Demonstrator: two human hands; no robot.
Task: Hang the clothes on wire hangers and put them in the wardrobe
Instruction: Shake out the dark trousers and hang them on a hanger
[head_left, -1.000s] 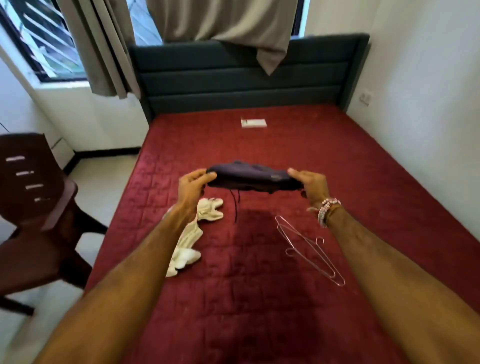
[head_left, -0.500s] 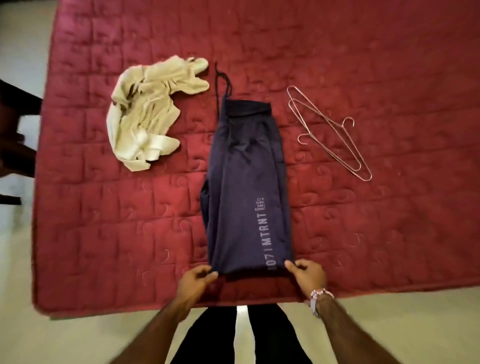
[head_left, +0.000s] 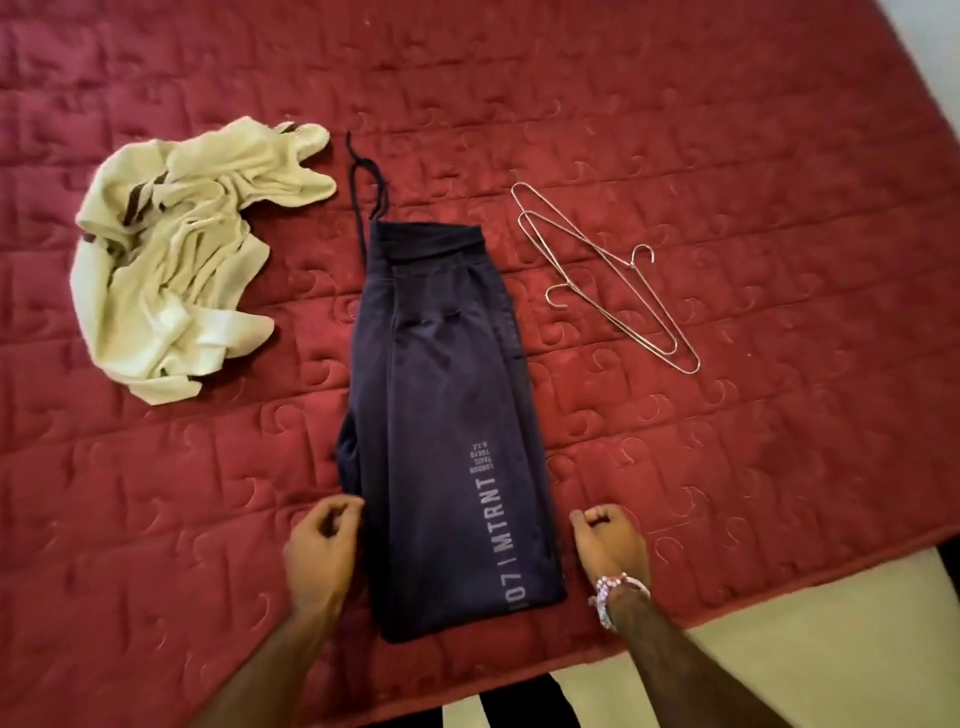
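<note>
Navy track pants (head_left: 441, 415) with grey lettering lie folded lengthwise on the red quilted bed (head_left: 753, 467), waistband and drawstring at the far end. Two wire hangers (head_left: 608, 275) lie stacked to the right of the pants. A crumpled cream garment (head_left: 176, 270) with dark stripes sits to their left. My left hand (head_left: 322, 551) hovers just left of the pants' lower part, fingers loosely curled, holding nothing. My right hand (head_left: 610, 545), a beaded bracelet on its wrist, hovers just right of the pants, fingers loosely curled and empty.
The bed's near edge runs along the bottom right, with pale floor (head_left: 831, 649) beyond it. My dark trouser legs show at the bottom middle.
A second ago both hands held the pants up in the air. They then laid them flat on the bed, let go of the hem and moved apart to either side.
</note>
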